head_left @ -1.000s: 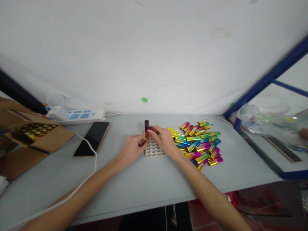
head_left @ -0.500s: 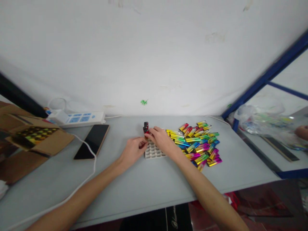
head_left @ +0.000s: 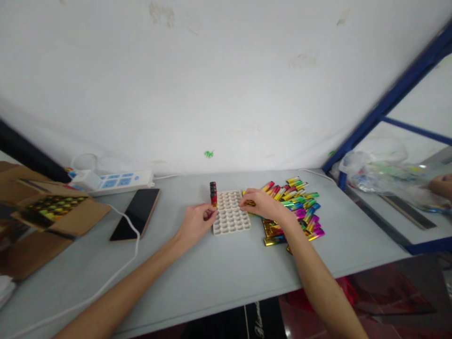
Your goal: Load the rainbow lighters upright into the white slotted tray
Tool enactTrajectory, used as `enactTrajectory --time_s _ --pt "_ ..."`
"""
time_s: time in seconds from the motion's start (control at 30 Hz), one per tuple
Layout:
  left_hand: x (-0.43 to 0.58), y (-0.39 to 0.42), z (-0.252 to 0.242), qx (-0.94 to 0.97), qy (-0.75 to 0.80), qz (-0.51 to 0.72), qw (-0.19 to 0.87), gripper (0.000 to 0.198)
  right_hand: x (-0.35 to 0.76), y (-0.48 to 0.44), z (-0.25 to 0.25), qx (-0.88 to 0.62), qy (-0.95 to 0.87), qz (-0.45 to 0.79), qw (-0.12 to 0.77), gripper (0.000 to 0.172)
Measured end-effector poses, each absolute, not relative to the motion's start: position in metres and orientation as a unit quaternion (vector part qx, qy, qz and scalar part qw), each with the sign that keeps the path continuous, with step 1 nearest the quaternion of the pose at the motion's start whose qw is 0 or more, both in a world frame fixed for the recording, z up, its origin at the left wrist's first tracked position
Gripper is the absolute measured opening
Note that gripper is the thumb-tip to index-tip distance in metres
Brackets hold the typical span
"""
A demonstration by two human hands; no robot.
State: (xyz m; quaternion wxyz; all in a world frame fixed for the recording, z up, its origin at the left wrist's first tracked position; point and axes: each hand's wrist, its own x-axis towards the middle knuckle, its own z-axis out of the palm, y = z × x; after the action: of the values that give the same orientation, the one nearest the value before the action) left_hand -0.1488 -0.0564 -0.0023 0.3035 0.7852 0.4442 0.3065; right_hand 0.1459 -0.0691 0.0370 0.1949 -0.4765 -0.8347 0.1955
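Note:
My left hand point(head_left: 198, 222) is closed in a pinch at the left edge of a pale tray point(head_left: 232, 230) with rows of holes. Its fingertips are beside a short row of upright red-and-black shiny sleeves point(head_left: 213, 194); what they pinch, if anything, is hidden. At the tray's right edge, my right hand point(head_left: 263, 203) has its fingers curled round a gold shiny sleeve point(head_left: 250, 203), seen between thumb and fingers. Behind and under that hand lies a loose pile of multicoloured metallic sleeves point(head_left: 310, 221).
On the left are a dark phone point(head_left: 136, 213), a white power strip point(head_left: 122, 181) with a trailing cable point(head_left: 136, 245), and an open cardboard box point(head_left: 83, 219) holding yellow-topped items. A blue metal frame point(head_left: 374, 108) borders the right side, where another person's hand point(head_left: 443, 185) shows.
My right hand has left the upright sleeves and moved right to the pile, uncovering most of the tray. My left hand has stayed by the tray's left edge. The view has shifted slightly.

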Motion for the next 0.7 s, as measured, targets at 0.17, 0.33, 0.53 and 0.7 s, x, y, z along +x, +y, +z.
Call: enactTrajectory --time_s 0.17,0.33,0.53,0.7 --pt "-0.15 -0.055 -0.002 0.781 0.447 0.306 0.309 0.029 0.138 -0.068 0.035 -0.494 -0.833 0.175 0.176 0.012" --pt "-0.153 -0.053 0.0 0.778 0.447 0.303 0.323 0.031 0.137 -0.071 0.036 -0.499 -0.824 0.186 0.194 0.013" --pt "-0.156 -0.051 0.001 0.779 0.451 0.303 0.313 0.035 0.129 -0.073 0.035 -0.519 -0.813 0.191 0.183 0.013" --pt "-0.156 -0.051 0.001 0.781 0.452 0.303 0.307 0.032 0.142 -0.071 0.042 -0.512 -0.807 0.18 0.232 0.009"
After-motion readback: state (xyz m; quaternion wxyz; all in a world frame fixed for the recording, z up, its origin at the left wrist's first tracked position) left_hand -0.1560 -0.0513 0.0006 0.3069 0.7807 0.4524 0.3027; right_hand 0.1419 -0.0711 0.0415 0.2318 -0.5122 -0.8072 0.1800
